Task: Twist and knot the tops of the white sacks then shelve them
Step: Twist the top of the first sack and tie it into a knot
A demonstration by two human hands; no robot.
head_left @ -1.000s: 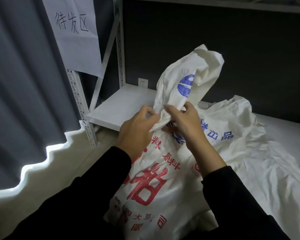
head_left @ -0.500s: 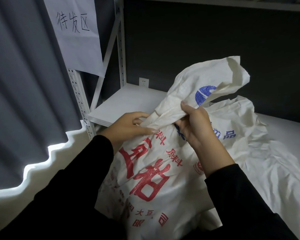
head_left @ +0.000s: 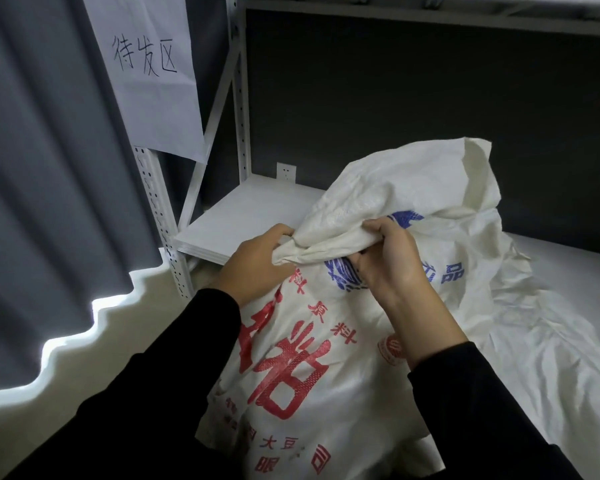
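The left hand (head_left: 257, 266) and right hand (head_left: 390, 268) are held close together, fingers clenched on the sack (head_left: 329, 244); both arms are black-sleeved.

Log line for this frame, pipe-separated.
step: twist | left hand: grips sack top | right hand: grips sack top | knot: none visible

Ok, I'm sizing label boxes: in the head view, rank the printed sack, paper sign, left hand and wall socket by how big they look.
1. sack, by far the largest
2. sign
3. left hand, gripping the sack; it is nearer the camera, which enlarges it
4. socket, smallest
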